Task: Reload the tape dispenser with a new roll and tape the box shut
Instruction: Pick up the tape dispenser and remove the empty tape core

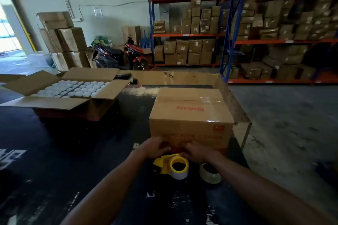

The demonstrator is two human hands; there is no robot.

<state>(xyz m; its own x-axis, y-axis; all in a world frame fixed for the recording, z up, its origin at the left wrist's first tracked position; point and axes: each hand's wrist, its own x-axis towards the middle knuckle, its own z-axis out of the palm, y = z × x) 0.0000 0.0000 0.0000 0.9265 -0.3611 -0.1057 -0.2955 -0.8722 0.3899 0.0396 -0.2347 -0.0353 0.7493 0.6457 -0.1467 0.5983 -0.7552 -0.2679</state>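
A yellow tape dispenser (161,162) lies on the dark table just in front of a closed brown cardboard box (190,115) with clear tape along its top seam. A roll of tape with a yellow core (179,167) sits on the dispenser. My left hand (154,147) and my right hand (197,152) are both curled at the dispenser's front end, close against the box's near face. What the fingers pinch is hidden. A second clear tape roll (210,174) lies on the table under my right wrist.
An open carton (102,95) full of white lids stands at the left on the table (73,151). Behind are stacked boxes (62,40), a parked motorbike (118,56) and orange-and-blue shelving (228,38) loaded with cartons. Bare concrete floor lies to the right.
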